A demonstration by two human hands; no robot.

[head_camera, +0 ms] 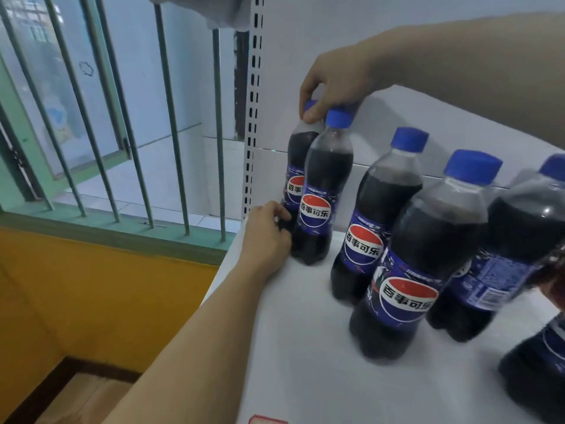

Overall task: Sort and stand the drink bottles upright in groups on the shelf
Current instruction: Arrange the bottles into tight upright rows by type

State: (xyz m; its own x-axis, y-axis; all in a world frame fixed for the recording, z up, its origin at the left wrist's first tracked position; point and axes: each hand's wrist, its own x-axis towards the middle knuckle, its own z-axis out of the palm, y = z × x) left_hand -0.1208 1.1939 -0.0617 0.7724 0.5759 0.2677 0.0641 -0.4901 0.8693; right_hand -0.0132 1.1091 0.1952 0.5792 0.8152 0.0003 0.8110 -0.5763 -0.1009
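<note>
Crowding shelf [305,347], cola bottles [422,240], window bars [165,117] beside

The dark cola plastic bottles with blue caps [363,240] on the white shelf [305,347] carry round red-white-blue logos reading 百事可乐.

Soft window daylight — blurred, warped edges.

Dark cola bottles [325,191], blue caps [338,118], white shelf [305,347].
</note>
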